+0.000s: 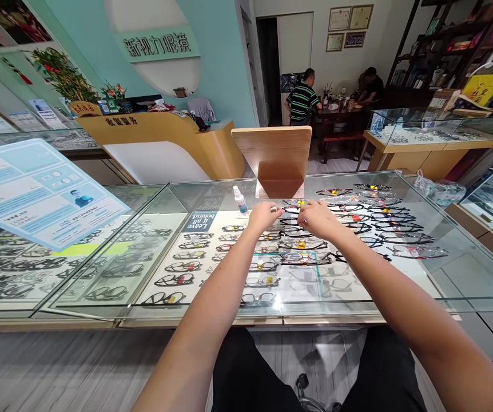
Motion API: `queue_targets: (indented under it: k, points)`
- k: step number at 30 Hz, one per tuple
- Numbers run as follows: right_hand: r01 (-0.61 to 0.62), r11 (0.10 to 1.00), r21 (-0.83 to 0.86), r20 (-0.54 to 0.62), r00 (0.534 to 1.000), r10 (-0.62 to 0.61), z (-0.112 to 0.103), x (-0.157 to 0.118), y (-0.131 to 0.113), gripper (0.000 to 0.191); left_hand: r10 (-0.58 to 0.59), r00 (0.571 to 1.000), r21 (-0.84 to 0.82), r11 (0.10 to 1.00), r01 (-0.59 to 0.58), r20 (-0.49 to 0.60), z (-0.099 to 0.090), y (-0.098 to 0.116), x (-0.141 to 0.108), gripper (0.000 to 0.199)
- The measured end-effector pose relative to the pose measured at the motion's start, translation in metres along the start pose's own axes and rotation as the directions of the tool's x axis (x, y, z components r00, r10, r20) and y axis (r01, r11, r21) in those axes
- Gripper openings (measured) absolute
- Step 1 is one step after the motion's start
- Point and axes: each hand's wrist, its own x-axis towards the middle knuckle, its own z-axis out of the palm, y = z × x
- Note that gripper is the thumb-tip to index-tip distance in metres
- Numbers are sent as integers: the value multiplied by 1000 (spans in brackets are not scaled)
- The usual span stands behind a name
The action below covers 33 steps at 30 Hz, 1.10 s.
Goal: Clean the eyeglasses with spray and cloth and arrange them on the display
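One pair of glasses (288,209), dark-framed, held between both hands above the glass counter (444,274), toward its far edge. Left hand (263,216): fingers pinched on the frame's left end. Right hand (318,220): curled over the right end. Rows of frames (358,220) on the counter top, right of the hands. Spray bottle (240,200): upright, just left of the left hand. Wooden stand (275,160): at the far edge, behind the hands. Leaflet (36,191): near the left end.
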Motion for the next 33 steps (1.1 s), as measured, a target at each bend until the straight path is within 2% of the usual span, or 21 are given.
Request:
queue_targets:
  k: [8,18,26,33]
  points:
    - [-37,999,5,19,999,37,2,2,-4,31,-8,1000,13,1000,8,3,4,-1,2,24]
    - [-21,1000,-20,-62,998,20,-10,-3,-11,34,-11,1000,-23,1000,10,-9,3,0,2,24]
    - [18,989,-148,4,1000,-18,-14,-8,-19,33,-1,999,-106,994,-3,-36,7,-5,5,22]
    - [5,992,-129,-24,1000,-8,-12,-8,-16,32,64,997,-231,970,-70,-37,7,-11,7,22]
